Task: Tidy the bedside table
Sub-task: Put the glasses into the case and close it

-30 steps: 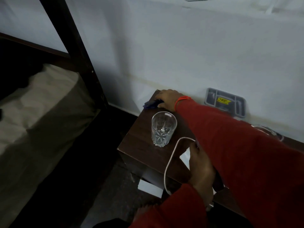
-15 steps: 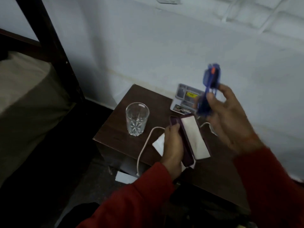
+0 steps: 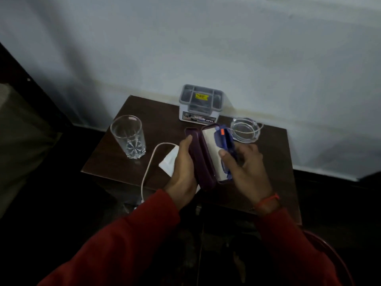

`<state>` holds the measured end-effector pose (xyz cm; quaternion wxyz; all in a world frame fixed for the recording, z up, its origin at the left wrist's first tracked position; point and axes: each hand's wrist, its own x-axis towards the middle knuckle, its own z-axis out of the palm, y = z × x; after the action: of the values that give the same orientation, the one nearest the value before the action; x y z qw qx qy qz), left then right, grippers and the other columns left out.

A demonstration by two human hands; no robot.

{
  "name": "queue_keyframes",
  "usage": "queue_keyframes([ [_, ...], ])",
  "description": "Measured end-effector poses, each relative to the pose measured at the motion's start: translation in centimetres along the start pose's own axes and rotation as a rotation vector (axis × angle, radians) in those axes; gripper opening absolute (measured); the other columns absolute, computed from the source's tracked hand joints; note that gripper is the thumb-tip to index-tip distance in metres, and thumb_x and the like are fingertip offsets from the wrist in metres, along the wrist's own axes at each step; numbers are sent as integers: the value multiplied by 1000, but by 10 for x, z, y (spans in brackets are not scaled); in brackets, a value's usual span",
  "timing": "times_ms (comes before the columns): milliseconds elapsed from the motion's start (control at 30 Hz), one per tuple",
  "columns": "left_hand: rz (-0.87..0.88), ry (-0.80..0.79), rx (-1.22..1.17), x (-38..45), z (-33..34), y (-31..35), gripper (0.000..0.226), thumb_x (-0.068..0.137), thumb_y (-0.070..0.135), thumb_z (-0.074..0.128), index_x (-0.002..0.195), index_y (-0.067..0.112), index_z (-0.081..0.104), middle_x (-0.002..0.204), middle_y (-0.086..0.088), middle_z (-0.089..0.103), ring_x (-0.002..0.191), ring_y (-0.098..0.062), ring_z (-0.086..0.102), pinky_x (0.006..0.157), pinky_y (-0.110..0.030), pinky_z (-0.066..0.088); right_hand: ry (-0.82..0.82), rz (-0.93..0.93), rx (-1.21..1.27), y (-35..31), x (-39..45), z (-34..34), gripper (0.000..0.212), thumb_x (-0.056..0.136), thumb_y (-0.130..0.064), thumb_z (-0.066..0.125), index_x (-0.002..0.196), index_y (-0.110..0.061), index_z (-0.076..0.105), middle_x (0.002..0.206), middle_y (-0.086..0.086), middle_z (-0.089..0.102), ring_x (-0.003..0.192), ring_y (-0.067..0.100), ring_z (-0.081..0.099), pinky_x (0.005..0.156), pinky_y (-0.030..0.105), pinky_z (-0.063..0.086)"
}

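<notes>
My left hand holds an open dark purple case above the brown bedside table; a white lining shows inside the case. My right hand grips blue folded glasses with an orange mark and presses them down into the open case. An empty clear drinking glass stands upright at the table's left. A white cable runs across the table and hangs off its front edge, next to a white paper. Both sleeves are red.
A grey lidded plastic box with a yellow label stands at the table's back against the white wall. A clear glass ashtray sits at the back right. A dark bed post and a mattress lie at the far left. The floor around is dark.
My right hand took the blue glasses from the table's back corner, raised them, then lowered them into the case. My left hand lifted the open case. The view shifted left to centre.
</notes>
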<state>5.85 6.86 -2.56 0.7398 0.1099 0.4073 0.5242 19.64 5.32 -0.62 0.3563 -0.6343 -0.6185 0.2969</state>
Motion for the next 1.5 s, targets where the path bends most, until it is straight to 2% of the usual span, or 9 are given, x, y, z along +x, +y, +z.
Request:
queue_keyframes([
  [67,-3,-25,-3,0,1,-2,57,101,47,37,88,17,84,95,-12,80,80,-21,78,65,-33,64,-44,39,-35,5,0,1,35,87,-42,66,120,-29,69,98,5,60,104,23,55,98,50,45],
  [133,-5,-35,22,-1,2,-5,59,102,48,36,86,19,85,96,-11,80,84,-21,78,80,-36,64,-17,45,-45,7,-1,3,42,83,-45,69,123,-32,65,98,-3,62,105,24,57,98,53,44],
  [267,-13,-8,73,-8,5,-7,52,102,48,40,116,11,74,118,-16,74,110,-29,71,101,-44,53,138,27,-15,8,-2,5,30,78,-44,76,103,-33,64,96,-10,58,101,21,55,91,53,48],
  [467,-11,-89,47,-12,5,-8,53,104,46,36,110,11,75,119,-16,74,97,-22,76,89,-35,60,191,32,43,14,1,15,33,78,-38,79,103,-26,60,106,-4,42,109,24,47,95,39,46],
  [600,3,-68,61,-10,1,-4,57,104,49,34,105,14,79,110,-13,77,95,-23,76,85,-37,59,80,6,144,10,0,22,39,86,-54,60,113,-28,49,112,-13,42,115,19,46,103,40,42],
  [733,14,-45,67,-10,-1,0,53,104,48,33,121,13,69,115,-11,76,98,-22,76,77,-33,63,44,19,342,9,5,19,31,97,-27,59,124,-30,44,129,7,53,118,22,56,102,39,47],
  [900,2,-55,50,-13,0,4,57,103,50,33,133,13,63,124,-13,72,111,-29,71,82,-41,62,-25,167,561,14,11,17,35,95,-23,64,129,-17,55,108,-6,69,97,5,65,78,14,54],
  [1133,10,-100,66,-13,-3,2,57,105,50,31,133,12,62,123,-13,73,112,-28,71,88,-42,61,53,211,648,23,17,13,11,92,-21,67,103,-21,67,82,-20,76,77,-6,69,63,10,52],
  [1500,13,-143,45,-13,-3,0,59,105,49,27,138,11,59,126,-13,71,114,-28,70,90,-44,60,135,228,638,21,13,23,19,92,-17,68,110,-11,65,96,-6,73,85,1,70,75,18,56],
])
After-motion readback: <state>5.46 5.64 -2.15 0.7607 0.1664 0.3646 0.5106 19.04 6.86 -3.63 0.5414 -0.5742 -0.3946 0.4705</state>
